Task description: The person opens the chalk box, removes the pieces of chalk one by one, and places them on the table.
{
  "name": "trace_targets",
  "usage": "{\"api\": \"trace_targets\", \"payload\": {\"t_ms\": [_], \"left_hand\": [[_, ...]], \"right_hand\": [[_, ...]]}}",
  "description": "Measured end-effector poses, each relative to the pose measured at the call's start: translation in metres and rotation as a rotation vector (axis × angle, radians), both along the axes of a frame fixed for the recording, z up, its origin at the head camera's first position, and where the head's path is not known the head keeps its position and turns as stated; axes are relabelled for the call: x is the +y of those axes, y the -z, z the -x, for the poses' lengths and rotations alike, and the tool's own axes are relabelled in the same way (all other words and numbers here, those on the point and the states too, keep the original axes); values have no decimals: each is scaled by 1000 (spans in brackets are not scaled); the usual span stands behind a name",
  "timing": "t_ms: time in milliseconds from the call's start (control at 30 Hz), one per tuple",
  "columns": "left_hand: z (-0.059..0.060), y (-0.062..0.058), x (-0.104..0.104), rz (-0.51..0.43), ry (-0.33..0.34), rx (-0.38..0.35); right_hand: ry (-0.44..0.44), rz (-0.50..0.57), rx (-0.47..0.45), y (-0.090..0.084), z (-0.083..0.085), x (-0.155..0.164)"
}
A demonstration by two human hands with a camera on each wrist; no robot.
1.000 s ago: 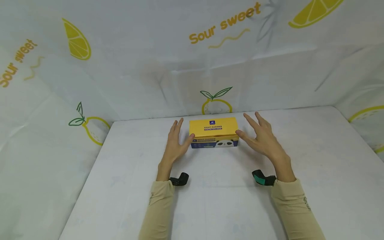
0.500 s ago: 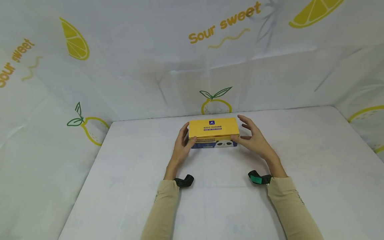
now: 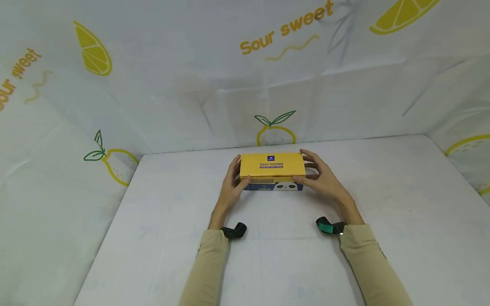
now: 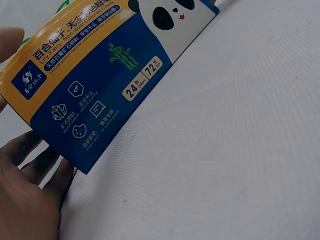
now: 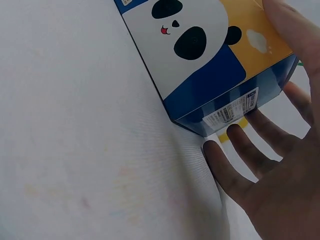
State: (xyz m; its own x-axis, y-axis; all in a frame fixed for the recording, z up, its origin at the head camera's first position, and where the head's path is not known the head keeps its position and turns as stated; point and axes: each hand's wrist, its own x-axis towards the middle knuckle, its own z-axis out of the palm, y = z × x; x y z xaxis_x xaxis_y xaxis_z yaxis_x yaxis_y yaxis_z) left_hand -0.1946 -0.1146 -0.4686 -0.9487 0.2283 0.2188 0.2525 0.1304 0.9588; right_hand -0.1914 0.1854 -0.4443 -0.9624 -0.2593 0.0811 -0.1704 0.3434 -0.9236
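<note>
A yellow and blue box of coloured chalks (image 3: 272,165), printed with a panda, sits near the back of the table. My left hand (image 3: 229,185) holds its left end, with the thumb at the front upper edge. At the other end my right hand (image 3: 323,180) grips the box, its thumb on the front near the lid edge. Seen from the right wrist, the fingers (image 5: 267,132) lie spread along the box's blue end, by a barcode label. In the left wrist view the chalk box (image 4: 95,100) shows its front, and the left fingertips are partly hidden behind it.
The table (image 3: 268,263) is covered in white cloth. Right behind the box rises a white backdrop (image 3: 183,106) with lemon prints and lettering. A black wrist mount (image 3: 235,230) is on the left wrist, and a black and green one (image 3: 330,226) on the right.
Both hands have moved inward from beside the box onto its two ends, and their fingers have closed in. The box has shifted very slightly toward me.
</note>
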Motion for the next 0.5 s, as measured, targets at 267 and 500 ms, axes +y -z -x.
{"api": "trace_targets", "payload": {"t_ms": [267,500], "left_hand": [[-2,0,-2,60,2,25],[-2,1,-4,82,8,47]], "right_hand": [[3,-27,-15,0,1,0],[15,-76,-12,2,1,1]]}}
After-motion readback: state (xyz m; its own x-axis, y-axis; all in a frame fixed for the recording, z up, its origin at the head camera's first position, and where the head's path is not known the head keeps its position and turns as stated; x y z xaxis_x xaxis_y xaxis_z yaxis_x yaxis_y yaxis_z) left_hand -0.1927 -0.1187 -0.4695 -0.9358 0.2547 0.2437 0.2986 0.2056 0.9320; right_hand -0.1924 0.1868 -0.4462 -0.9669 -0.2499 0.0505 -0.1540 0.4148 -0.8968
